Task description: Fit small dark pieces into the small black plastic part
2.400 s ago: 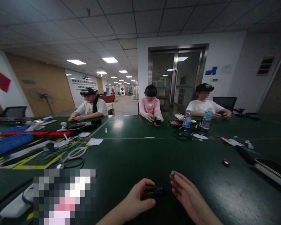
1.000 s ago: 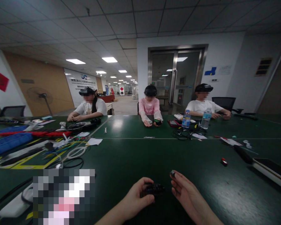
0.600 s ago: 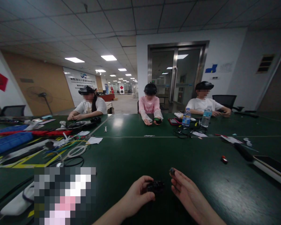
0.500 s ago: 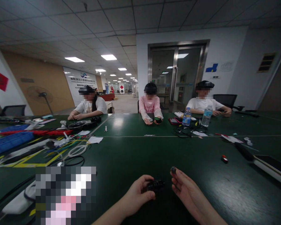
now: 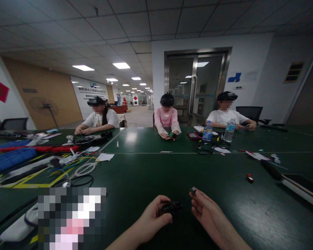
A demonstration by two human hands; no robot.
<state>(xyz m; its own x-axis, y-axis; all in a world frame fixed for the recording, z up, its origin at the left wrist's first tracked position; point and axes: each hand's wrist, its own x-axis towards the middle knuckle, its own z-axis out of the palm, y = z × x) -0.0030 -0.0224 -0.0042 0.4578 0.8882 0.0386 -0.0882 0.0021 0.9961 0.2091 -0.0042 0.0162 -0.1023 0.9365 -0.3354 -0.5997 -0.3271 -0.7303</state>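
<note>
Your left hand (image 5: 155, 216) holds a black object (image 5: 173, 207), its form hard to make out against the dark counter (image 5: 146, 173). Your right hand (image 5: 208, 211) pinches a small piece (image 5: 193, 190) at its fingertips, beside and apart from the object; a light pinch and a steady left hand suit such small things.

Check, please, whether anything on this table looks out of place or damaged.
Nothing looks visibly spilled or damaged. On the left, loose cables lie tangled near a white paper, which looks untidy.
</note>
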